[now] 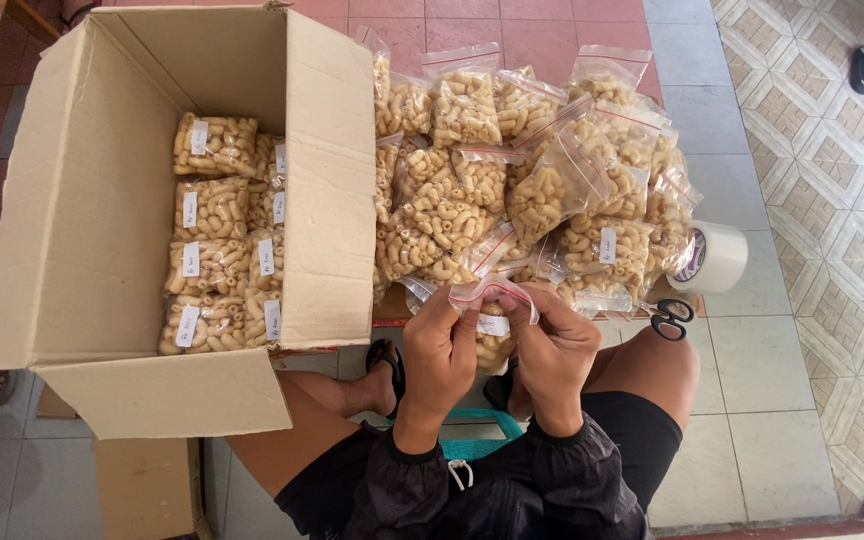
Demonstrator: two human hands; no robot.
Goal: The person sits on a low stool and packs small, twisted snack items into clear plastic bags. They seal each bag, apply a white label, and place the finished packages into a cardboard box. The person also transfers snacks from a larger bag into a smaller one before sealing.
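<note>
Both hands pinching 1 clear zip-top bag of pale curled crackers (492, 325) at its seal.

Your left hand (439, 345) and right hand (555, 350) have fingers closed on the bag's top strip, held over your lap so it hangs clear of the heap of identical filled bags (532, 170). Open brown cardboard box (92, 200) at left holds labelled bags in rows; white tape roll (714, 257) and black scissors (670, 318) sit at right.

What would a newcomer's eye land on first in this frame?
Probably the heap of clear bags of pale curled snacks filling the upper middle, and the open cardboard box on the left with more such bags packed in neat rows. At the lower centre the left hand and right hand pinch the red-striped top of one bag, with a tape roll and black scissors lying to the right.
</note>
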